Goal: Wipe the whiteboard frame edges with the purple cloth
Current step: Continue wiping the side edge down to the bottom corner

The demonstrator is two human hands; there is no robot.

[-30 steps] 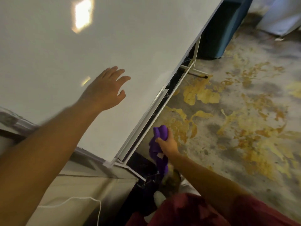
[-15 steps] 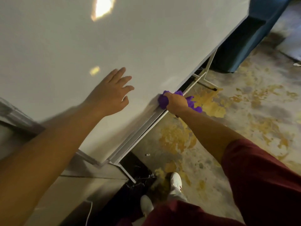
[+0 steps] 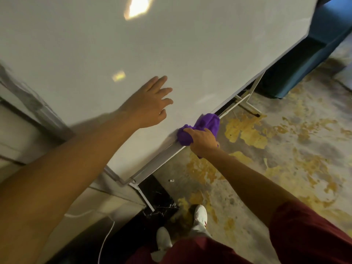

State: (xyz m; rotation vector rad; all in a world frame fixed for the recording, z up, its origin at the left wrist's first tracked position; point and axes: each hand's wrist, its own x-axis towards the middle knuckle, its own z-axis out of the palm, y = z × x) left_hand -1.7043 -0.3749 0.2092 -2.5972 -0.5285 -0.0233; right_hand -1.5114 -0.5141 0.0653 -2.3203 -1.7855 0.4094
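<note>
Cloth [image 3: 200, 128], purple and bunched into a wad, sits pressed on the lower frame edge [image 3: 158, 164] of the whiteboard [image 3: 95, 54], roughly midway along that rail. It looks soft, light and limp, so it should mould round the thin rail without any force; held bunched as it is, it gives a thick pad, though a loose tail hanging below the hand could snag on the stand leg [image 3: 247, 103] further along. The best hold is probably right over the wad, thumb on one side of the rail and the rest on the other, so that the cloth wraps the edge.

The right hand [image 3: 203, 141] does about that: its fingers [image 3: 190, 131] are curled over the cloth and clamped on it, pushing it against the frame. How the thumb lies is hidden.

The left hand [image 3: 148, 103] lies on the board face just above, fingers straight and slightly spread, holding nothing; it seems to steady the board, which probably would rock or roll under a sideways wipe.

Frame itself looks stiff and smooth, so the cloth should slide easily. Below is a stained floor [image 3: 285, 159] and the person's white shoes [image 3: 200, 216].
</note>
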